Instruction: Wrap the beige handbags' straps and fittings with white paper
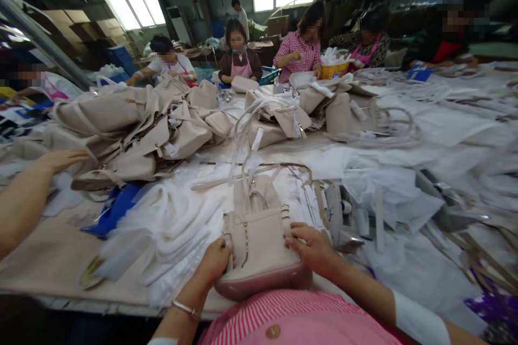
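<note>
A beige handbag (265,242) with a gold zip and a darker pinkish base rests at the table's front edge, against my pink apron. My left hand (217,260) grips its left side, fingers curled at the edge. On the opposite side, my right hand (309,245) pinches the bag near the strap fitting. The bag's straps (259,194) lie away from me, beyond its top. White foam strips (165,221) are heaped left of the bag. Grey straps and small metal parts lie to its right.
A large pile of beige bags (109,113) covers the table's far left; more bags (279,113) lie across the middle. Clear plastic sheets (408,248) spread at right. A blue piece (113,210) lies by the foam. A co-worker's arm (28,199) reaches in from the left. Several people work opposite.
</note>
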A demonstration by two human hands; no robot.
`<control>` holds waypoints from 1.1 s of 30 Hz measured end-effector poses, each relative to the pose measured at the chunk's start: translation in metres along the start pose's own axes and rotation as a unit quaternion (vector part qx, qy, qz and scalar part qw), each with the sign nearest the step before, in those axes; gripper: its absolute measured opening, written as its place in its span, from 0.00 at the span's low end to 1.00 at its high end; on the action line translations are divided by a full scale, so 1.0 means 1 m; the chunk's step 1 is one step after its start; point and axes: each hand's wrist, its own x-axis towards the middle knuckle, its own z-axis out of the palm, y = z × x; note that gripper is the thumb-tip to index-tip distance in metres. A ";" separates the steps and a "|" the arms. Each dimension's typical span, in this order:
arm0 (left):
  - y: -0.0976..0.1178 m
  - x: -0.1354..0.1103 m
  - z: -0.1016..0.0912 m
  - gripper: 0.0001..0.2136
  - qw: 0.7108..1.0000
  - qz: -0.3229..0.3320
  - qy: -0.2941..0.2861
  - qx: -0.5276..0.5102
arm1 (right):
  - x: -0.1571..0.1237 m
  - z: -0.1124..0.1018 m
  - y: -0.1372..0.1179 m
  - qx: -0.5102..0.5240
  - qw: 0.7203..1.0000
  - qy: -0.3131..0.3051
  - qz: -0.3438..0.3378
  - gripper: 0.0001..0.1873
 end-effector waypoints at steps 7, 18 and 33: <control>-0.014 -0.016 -0.011 0.14 0.972 0.140 -0.013 0.189 | -0.014 0.013 0.010 0.130 0.981 0.020 0.146 0.19; 0.074 -0.011 0.041 0.19 0.978 0.172 -0.102 0.058 | -0.002 0.016 -0.006 0.205 0.970 0.035 0.125 0.20; 0.085 0.002 0.110 0.16 0.931 0.052 -0.105 -0.345 | 0.004 0.018 0.001 0.295 0.945 0.065 0.129 0.19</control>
